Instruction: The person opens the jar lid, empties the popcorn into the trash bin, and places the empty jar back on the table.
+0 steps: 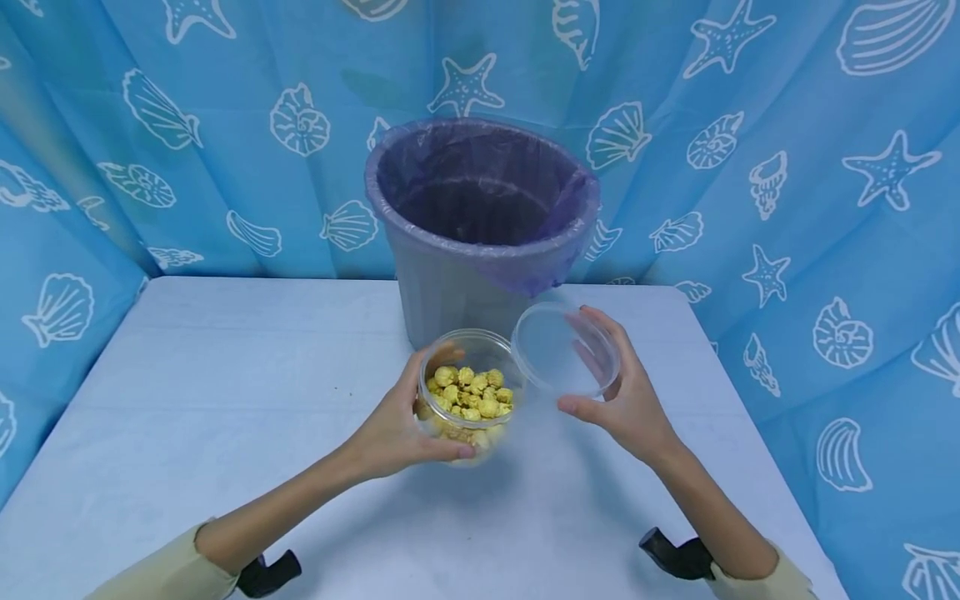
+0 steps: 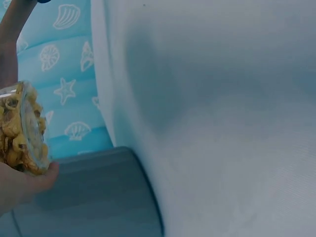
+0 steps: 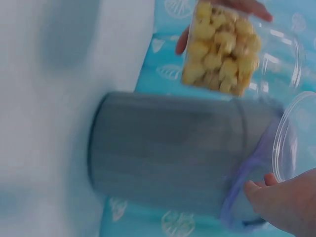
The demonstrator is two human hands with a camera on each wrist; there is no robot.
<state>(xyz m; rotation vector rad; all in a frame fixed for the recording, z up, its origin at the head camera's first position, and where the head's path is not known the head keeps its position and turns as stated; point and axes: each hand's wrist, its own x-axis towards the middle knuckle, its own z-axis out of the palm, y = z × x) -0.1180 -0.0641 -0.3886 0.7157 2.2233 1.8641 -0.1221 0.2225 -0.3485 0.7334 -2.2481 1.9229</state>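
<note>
My left hand (image 1: 399, 429) grips a clear plastic jar (image 1: 471, 333) round its side. Yellow popcorn (image 1: 471, 396) fills the jar part way, and its top is uncovered. In the right wrist view the same jar's popcorn (image 3: 222, 52) shows through the clear wall, with bare space above it. My right hand (image 1: 626, 400) pinches a round translucent lid (image 1: 562, 350) by its edge, between thumb and fingers, just right of the jar's rim. Both hands are above the table. The left wrist view catches the jar's base (image 2: 33, 131) and part of the left hand (image 2: 24, 185).
A grey bin (image 1: 457, 292) lined with a purple bag (image 1: 555, 225) stands at the back of the table, just beyond the jar. The white tabletop (image 1: 225, 375) lies below the hands. A blue curtain with shell prints (image 1: 247, 167) hangs behind and on both sides.
</note>
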